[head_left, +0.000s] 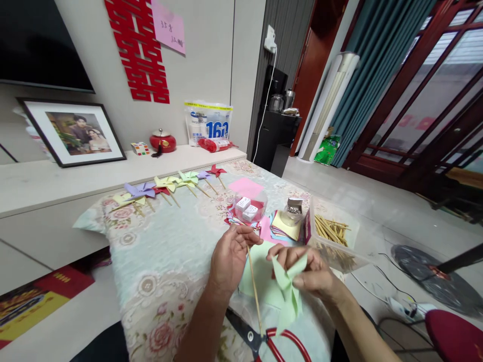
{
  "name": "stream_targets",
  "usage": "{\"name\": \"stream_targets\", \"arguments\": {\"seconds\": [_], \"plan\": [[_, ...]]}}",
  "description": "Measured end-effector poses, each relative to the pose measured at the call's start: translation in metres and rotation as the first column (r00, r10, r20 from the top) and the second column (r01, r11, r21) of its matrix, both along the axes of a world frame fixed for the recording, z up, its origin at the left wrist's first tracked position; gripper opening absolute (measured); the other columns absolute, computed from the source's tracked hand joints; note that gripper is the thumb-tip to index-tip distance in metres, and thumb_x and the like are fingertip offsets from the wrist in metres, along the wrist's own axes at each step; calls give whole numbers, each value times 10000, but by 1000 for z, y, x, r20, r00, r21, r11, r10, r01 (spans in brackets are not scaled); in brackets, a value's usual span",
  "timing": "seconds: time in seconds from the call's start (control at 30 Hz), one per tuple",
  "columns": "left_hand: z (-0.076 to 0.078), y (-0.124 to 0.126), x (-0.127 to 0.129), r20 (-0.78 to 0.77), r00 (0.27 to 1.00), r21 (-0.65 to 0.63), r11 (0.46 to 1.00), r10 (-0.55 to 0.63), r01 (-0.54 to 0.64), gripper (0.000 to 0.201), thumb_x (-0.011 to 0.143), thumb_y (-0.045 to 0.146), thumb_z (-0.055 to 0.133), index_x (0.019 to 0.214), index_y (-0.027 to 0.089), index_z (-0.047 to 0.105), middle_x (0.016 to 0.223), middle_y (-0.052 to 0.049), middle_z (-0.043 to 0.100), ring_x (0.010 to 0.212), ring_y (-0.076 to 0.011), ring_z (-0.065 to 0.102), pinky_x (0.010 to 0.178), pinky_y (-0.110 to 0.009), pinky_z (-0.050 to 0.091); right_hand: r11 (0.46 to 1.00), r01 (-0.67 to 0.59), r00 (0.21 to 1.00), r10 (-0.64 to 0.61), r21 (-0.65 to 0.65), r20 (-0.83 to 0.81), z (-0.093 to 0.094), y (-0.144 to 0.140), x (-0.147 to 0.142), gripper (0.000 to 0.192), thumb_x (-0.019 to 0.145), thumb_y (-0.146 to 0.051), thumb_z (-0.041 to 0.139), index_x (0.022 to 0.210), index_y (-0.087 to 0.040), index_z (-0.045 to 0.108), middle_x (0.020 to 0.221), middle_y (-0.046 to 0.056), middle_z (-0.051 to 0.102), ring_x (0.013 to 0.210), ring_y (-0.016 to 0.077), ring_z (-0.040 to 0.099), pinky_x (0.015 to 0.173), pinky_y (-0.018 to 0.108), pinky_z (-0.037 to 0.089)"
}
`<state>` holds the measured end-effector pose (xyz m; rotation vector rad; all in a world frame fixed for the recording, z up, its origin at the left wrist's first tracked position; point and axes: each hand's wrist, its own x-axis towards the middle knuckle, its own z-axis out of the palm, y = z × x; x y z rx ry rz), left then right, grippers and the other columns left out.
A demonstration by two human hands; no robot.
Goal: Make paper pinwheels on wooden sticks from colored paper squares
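Note:
My right hand [307,269] pinches a light green paper pinwheel [289,291] with its blades folded in. My left hand [234,259] is turned palm inward with its fingers loosely curved and apart. A thin wooden stick [254,291] slants down from beside the left fingers; whether they touch its upper end is unclear. Beneath both hands are light green paper sheets [260,271]. Scissors with red handles [290,339] lie at the near edge, by the stick's lower end.
Finished pinwheels [166,183] line the table's far left. Beyond my hands stand a clear round container [251,206] with small white boxes, a stack of coloured paper [281,229], a small box of metal pieces [294,206] and a clear bin [332,246] of wooden sticks.

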<state>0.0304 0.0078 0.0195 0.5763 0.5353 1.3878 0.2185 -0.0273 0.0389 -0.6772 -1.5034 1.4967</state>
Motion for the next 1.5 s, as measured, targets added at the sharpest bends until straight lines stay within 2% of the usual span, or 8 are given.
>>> {"name": "stream_targets", "arguments": {"seconds": [0.1, 0.23, 0.47, 0.6, 0.7, 1.07, 1.3, 1.5], "plan": [[3, -3, 1, 54, 996, 21, 997, -69, 68, 354, 871, 442, 579, 737, 140, 705, 616, -56, 685, 650, -193, 659, 852, -374, 493, 974, -191, 976, 175, 123, 131, 9, -11, -14, 214, 696, -345, 810, 653, -206, 654, 790, 68, 759, 1094, 282, 631, 981, 467, 451], [8, -11, 4, 32, 992, 89, 989, -120, 116, 402, 904, 428, 523, 652, 160, 685, 540, -43, 649, 580, -182, 633, 884, -385, 487, 916, -302, 935, 231, 264, 268, 15, -23, -36, 167, 765, -278, 699, 652, -217, 593, 796, 39, 768, 816, 183, 699, 943, 404, 504], [14, -15, 2, 118, 967, 139, 968, -226, 209, 369, 870, 428, 584, 628, 166, 679, 558, -30, 632, 612, -178, 616, 996, -475, 469, 900, -261, 910, 108, 349, 400, 5, -30, -46, 44, 726, -202, 587, 701, -198, 622, 739, 39, 692, 762, 168, 658, 750, 283, 541], [9, -8, -2, 206, 974, 4, 996, -92, 93, 210, 779, 345, 707, 674, 167, 672, 630, -8, 620, 700, -159, 611, 899, -414, 524, 895, -245, 904, 73, 372, 421, 5, -34, -41, 107, 675, -150, 554, 727, -205, 630, 726, 31, 677, 799, 186, 652, 749, 287, 527], [6, -5, 0, 81, 996, -105, 994, 24, -15, 185, 711, 291, 791, 804, 156, 705, 793, -26, 681, 751, -151, 631, 783, -327, 534, 911, -258, 859, 63, 322, 508, 2, -37, -36, 140, 671, -144, 570, 759, -224, 643, 790, 33, 687, 849, 200, 655, 794, 296, 515], [12, -16, 8, -141, 971, -69, 981, -191, 183, 310, 632, 284, 859, 872, 117, 756, 677, -31, 698, 581, -109, 609, 614, -236, 482, 907, -294, 764, 33, 302, 645, -4, -39, -30, 93, 720, -167, 616, 800, -212, 633, 860, 39, 681, 832, 190, 635, 825, 324, 508], [18, -16, 10, -119, 982, -88, 987, -145, 135, 303, 577, 278, 872, 808, 125, 751, 634, -9, 668, 504, -81, 554, 484, -195, 415, 790, -219, 896, -70, 573, 439, 38, -38, -20, 165, 732, -65, 536, 818, -198, 582, 794, 38, 693, 817, 176, 646, 794, 333, 533], [18, -18, 16, -144, 968, -91, 976, -207, 195, 340, 554, 317, 885, 802, 127, 749, 512, 6, 620, 439, -78, 498, 427, -185, 351, 659, -138, 854, -299, 739, 426, 64, -36, -7, 169, 751, -40, 587, 874, -156, 593, 889, 99, 682, 905, 214, 624, 836, 386, 530]]}}
